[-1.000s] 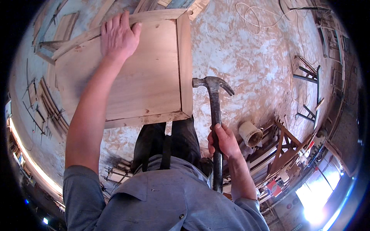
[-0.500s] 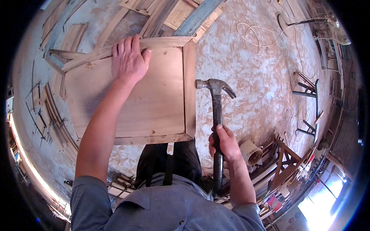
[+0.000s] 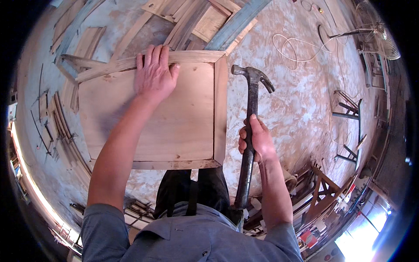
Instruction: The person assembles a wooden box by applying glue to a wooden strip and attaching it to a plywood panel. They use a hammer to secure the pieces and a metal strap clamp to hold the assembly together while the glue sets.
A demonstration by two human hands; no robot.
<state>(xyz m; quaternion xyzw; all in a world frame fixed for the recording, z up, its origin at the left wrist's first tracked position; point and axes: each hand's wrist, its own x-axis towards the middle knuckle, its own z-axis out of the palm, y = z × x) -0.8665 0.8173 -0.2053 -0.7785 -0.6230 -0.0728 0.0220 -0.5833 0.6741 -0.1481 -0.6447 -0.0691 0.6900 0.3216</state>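
A wooden panel (image 3: 174,118) with a mitred frame lies in front of me. The far frame rail (image 3: 192,56) runs at a slant, and its left part juts away from the panel edge. My left hand (image 3: 155,76) lies flat on the panel's far side, fingers stretched over that rail and thumb out to the right. To the right of the frame, my right hand (image 3: 257,137) is wrapped round the dark handle of a claw hammer (image 3: 252,105). The hammer's head is up, apart from the right frame rail (image 3: 220,113), its face turned left toward the frame and its claw to the right.
Beyond the panel lie wooden boards and a blue-grey beam (image 3: 238,26). Clamps and long strips (image 3: 65,122) are on the floor at the left. To the right are a looped white cable (image 3: 297,52), a fan (image 3: 379,30), a metal stand (image 3: 358,126) and a wooden trestle (image 3: 323,187).
My right hand has moved the hammer away from me, farther up along the right frame rail. The left hand stays on the far rail while the whole view shifts slightly.
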